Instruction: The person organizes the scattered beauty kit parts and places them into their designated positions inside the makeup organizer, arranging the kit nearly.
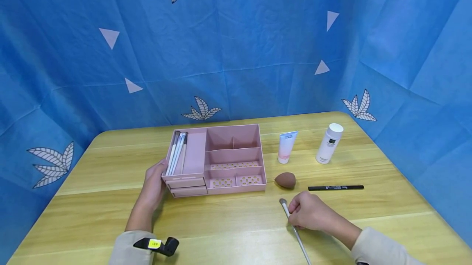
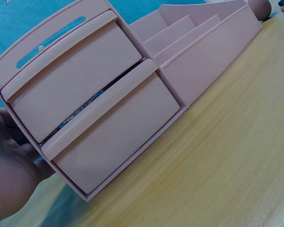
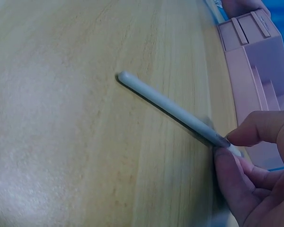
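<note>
A pink desktop organizer (image 1: pixel 194 146) stands left of centre on the table, with two drawers at its lower left front. Several makeup brushes (image 1: pixel 178 154) lie in its left top tray. My left hand (image 1: pixel 154 181) rests against the organizer's left side; the left wrist view shows its fingers along that wall, partly hidden behind it. Farther right, my right hand (image 1: pixel 309 212) pinches a makeup brush (image 1: pixel 300 241) between thumb and fingers. That brush's grey tip points toward the back, and in the right wrist view its pale handle (image 3: pixel 165 105) lies on or close to the tabletop.
A brown makeup sponge (image 1: pixel 285 180) sits right of the organizer, with a black pencil-like stick (image 1: pixel 336 188) beside it. Behind them stand a small pink-and-blue tube (image 1: pixel 286 148) and a white bottle (image 1: pixel 329 145). A blue curtain (image 1: pixel 228 44) hangs behind the wooden table (image 1: pixel 228 232).
</note>
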`<state>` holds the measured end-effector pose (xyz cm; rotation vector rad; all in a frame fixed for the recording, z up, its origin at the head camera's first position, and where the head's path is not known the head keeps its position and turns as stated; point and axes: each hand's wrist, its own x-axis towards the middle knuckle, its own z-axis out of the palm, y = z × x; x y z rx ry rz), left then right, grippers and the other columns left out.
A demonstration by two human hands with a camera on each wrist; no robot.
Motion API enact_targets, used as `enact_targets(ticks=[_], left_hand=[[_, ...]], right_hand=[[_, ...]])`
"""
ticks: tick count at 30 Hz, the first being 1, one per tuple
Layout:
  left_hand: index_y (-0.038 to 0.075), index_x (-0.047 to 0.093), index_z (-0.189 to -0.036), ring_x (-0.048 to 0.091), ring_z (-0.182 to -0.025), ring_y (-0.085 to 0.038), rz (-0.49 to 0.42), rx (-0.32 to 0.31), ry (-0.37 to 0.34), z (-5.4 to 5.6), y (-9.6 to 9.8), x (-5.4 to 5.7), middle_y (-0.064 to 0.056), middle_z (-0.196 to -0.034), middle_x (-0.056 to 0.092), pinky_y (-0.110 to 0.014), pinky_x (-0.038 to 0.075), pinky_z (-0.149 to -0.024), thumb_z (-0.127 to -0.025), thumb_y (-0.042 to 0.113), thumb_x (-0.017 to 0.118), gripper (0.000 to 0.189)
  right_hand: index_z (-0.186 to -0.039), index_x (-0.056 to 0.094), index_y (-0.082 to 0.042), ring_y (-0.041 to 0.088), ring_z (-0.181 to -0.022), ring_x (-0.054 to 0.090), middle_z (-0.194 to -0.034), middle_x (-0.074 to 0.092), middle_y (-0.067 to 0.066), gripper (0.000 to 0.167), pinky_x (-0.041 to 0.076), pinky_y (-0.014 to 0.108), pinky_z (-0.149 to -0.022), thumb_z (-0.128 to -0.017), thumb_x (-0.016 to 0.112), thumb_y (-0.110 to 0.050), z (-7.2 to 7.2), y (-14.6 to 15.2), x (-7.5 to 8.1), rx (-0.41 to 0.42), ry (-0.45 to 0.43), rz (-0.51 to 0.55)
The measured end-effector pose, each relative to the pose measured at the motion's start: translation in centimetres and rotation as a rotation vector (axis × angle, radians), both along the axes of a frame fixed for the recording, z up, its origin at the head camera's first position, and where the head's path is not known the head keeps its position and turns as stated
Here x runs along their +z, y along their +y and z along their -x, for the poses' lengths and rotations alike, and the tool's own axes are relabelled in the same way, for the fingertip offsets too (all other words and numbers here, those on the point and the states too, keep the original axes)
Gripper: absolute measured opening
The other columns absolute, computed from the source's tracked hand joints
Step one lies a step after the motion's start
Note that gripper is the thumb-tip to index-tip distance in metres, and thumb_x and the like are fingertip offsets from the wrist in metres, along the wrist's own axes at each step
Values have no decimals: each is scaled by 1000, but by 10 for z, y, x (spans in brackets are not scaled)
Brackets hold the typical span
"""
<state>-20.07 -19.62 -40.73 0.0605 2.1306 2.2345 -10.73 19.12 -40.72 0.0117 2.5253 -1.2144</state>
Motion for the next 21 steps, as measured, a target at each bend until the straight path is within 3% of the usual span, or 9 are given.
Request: enact_targets(ticks=[11,21], left_hand=[[-13,35,-136,55,-102,0,-8,0,8,0,0,-1,17,-100,61,-14,45,-92,-102,24,29,51],[-12,35,-137,53,-104,1,-7,3,9,1,-1,-2,17,-101,60,-12,43,-93,-102,25,29,52]], right_hand=[[-78,64,-3,14,-58,53,-66,58,4,15,45,21,-47,-64,66,3,-3,2,-1,14,45,-33],[-83,62,2,12,-59,54,-69,57,5,14,47,21,-48,-69,59,2,6,-2,12,96,90,71]])
